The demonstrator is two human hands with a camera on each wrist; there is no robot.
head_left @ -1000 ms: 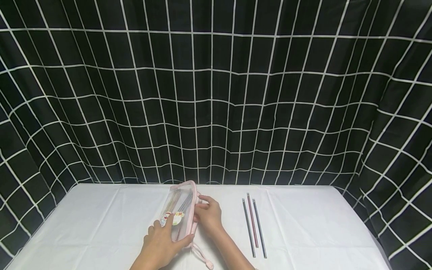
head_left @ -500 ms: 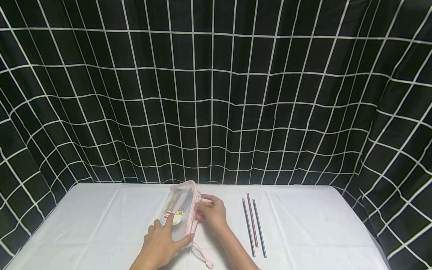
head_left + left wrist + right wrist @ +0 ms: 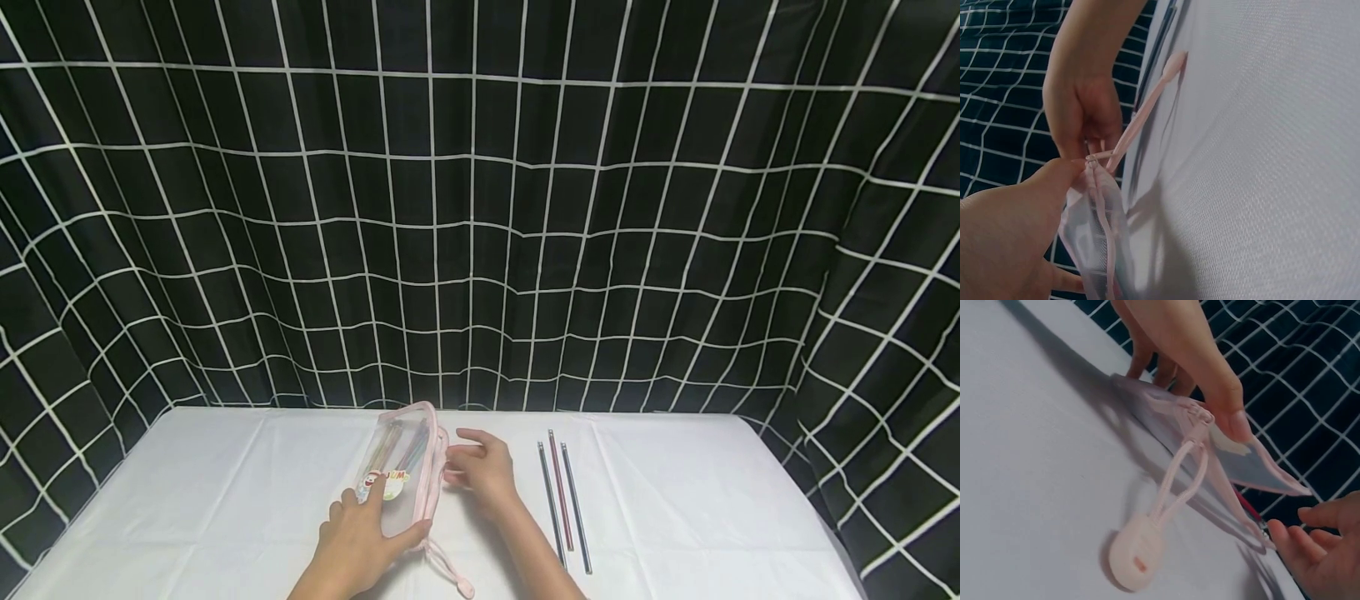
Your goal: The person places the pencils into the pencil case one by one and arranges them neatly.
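Note:
A see-through pencil case [image 3: 408,500] with pink edging and a cartoon label lies on the table, its zipped side parted. Several pencils [image 3: 386,446] show through its clear side. My left hand [image 3: 352,542] grips the near end, thumb on the pink edge and fingers spread over the clear side. At the parted side is my right hand [image 3: 483,475], fingers loosely bent, fingertips right at the pink lip. In the right wrist view a red pencil [image 3: 1247,505] shows inside the opening. A pink cord with a tab [image 3: 1138,553] hangs from the zip's near end.
Three long pencils [image 3: 564,500], two dark and one red, lie side by side to the right of my right forearm. A white cloth [image 3: 697,500] covers the table. Behind it hangs a black curtain [image 3: 480,250] with white grid lines.
My right hand has shifted right, and the pink lip has spread wider that way. The pencils inside have moved slightly. My left hand stays in place.

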